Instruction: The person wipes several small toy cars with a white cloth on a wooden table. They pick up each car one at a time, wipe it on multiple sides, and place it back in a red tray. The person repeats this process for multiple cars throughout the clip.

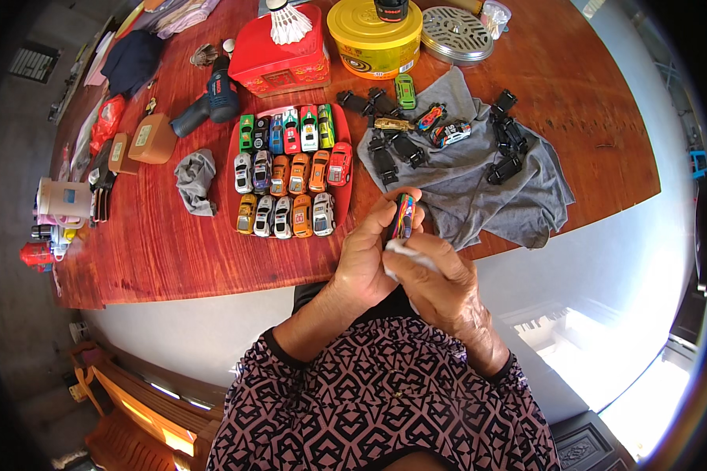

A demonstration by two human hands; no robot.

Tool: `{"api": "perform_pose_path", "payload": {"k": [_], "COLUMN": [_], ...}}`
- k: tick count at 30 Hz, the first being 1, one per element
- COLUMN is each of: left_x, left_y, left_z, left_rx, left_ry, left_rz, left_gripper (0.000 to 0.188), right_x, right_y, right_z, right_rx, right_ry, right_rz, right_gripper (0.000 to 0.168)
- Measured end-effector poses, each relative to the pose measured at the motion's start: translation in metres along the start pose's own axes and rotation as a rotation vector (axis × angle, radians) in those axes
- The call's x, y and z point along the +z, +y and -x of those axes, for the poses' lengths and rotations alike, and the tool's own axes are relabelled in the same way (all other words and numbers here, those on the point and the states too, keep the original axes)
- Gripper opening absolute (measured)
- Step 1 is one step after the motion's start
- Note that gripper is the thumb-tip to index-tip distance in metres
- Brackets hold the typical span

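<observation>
In front of my chest, past the table's near edge, my left hand (365,253) grips a small multicoloured toy car body (402,216). My right hand (445,279) pinches a white cloth or tissue (409,259) against the lower end of that toy. Ahead and to the left, a red tray (343,203) carries rows of toy cars. On a grey cloth (448,203) to the right lie a white racing car body (451,134), a red and blue one (430,118) and several black toy chassis (509,135). A gold piece (393,123) and a green car body (405,91) are beside them.
A Bosch cordless drill (215,97) lies left of a red tin (280,59) topped by a shuttlecock (290,23). Behind the grey cloth stand a yellow tub (374,44) and a round metal tin (456,35). A crumpled grey rag (195,181) rests left of the tray.
</observation>
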State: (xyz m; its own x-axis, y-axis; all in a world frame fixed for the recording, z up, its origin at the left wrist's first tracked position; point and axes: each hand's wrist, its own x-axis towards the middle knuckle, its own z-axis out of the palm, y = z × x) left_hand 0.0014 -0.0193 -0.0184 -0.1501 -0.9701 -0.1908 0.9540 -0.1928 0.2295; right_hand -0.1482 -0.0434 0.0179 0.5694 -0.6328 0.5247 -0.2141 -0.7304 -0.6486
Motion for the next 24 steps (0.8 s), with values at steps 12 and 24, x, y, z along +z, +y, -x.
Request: {"api": "perform_pose_path", "payload": {"k": [12,24], "left_x": [0.018,0.008], "left_y": [-0.003,-0.007], "left_z": [-0.001,0.003], "left_rx": [0.010,-0.023], "left_ry": [0.164,0.074], "left_rz": [0.006,0.089], "left_gripper": [0.036,0.036], "right_x": [0.010,0.004], "right_y": [0.000,0.005], "right_z": [0.001,-0.005], "right_rx": [-0.031,0.112], "right_ry": [0.080,0.085], "right_rz": [0.139,0.017], "right_gripper": [0.041,0.032]}}
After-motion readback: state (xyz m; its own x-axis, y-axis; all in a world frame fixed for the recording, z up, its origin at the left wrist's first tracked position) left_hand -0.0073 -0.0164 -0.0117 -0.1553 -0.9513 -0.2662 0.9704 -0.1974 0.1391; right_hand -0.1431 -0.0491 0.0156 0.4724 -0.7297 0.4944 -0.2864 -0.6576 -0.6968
